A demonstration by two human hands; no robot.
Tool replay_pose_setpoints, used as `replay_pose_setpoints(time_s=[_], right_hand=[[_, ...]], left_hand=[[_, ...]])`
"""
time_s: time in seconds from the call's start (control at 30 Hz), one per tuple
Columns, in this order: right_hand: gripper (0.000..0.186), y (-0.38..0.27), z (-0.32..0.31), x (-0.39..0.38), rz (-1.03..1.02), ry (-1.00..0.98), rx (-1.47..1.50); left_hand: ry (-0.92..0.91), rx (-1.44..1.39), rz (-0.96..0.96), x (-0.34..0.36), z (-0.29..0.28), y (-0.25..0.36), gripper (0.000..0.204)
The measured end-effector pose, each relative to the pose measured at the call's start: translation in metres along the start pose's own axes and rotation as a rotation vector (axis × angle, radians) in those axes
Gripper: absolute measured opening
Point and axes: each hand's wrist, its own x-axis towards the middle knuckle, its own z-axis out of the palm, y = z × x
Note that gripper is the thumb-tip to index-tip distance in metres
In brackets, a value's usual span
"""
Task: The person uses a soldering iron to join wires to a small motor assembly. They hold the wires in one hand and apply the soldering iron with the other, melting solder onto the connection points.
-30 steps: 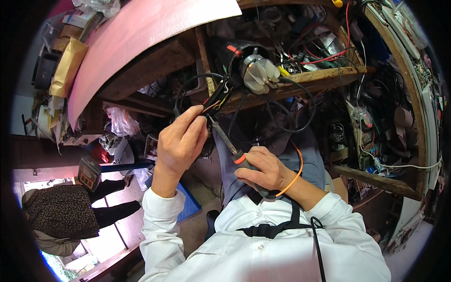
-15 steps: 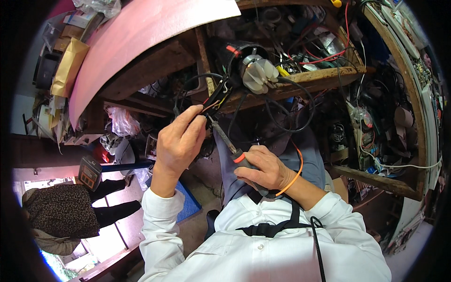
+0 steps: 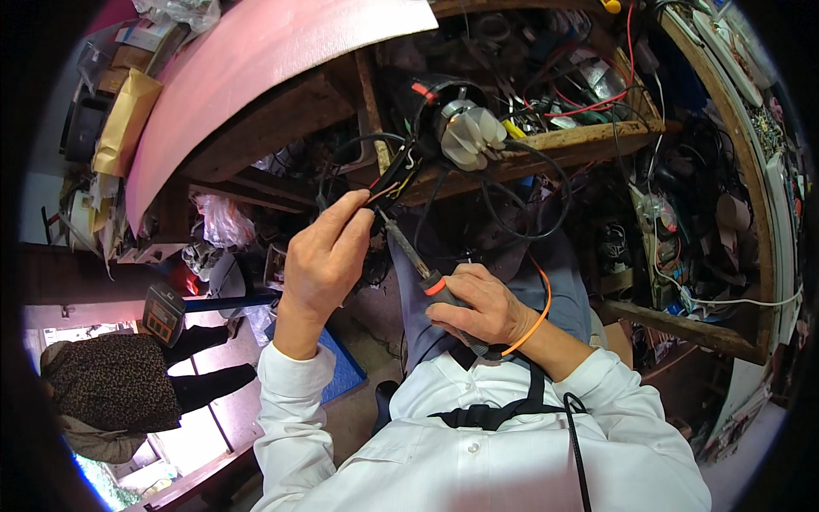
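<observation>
My right hand (image 3: 479, 305) is wrapped round the dark handle of a soldering iron (image 3: 408, 245), which has a red-orange collar and an orange cord. The iron slants up and left, its tip close by my left fingertips. My left hand (image 3: 326, 260) pinches a thin copper-coloured wire (image 3: 382, 193); whether the tip touches it I cannot tell. Other thin wires run up toward a motor with a pale finned fan (image 3: 471, 136), which rests at the edge of a wooden drawer (image 3: 554, 143). A black cable (image 3: 559, 224) loops to the right of the fan.
Tools and red wires crowd the drawer. A pink-white board (image 3: 256, 51) covers the upper left. On the right, a wooden frame (image 3: 755, 171) surrounds cluttered parts. Another person (image 3: 111, 388) stands at the lower left, near a dark box (image 3: 163, 314). A blue panel (image 3: 341, 375) lies below my left forearm.
Almost nothing differs. My left fingers have shifted very slightly, while the soldering iron and my right hand hold nearly the same place.
</observation>
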Motion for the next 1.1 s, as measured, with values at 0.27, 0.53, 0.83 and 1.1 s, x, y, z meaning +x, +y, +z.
replay_pose_setpoints(time_s=[0.27, 0.53, 0.83, 1.1], right_hand=[[0.054, -0.001, 0.001, 0.000, 0.001, 0.019, -0.004], [0.044, -0.005, -0.004, 0.007, 0.055, 0.022, 0.028], [0.050, -0.007, -0.009, 0.006, 0.058, 0.028, 0.042], [0.052, -0.007, -0.002, 0.005, 0.060, 0.054, 0.061]], left_hand=[[-0.007, -0.004, -0.011, 0.000, -0.001, 0.000, 0.023], [-0.006, -0.004, -0.021, 0.001, 0.000, 0.001, 0.023], [0.021, -0.013, -0.007, 0.000, 0.004, -0.001, 0.023], [0.030, -0.004, -0.007, 0.000, 0.004, 0.000, 0.024]])
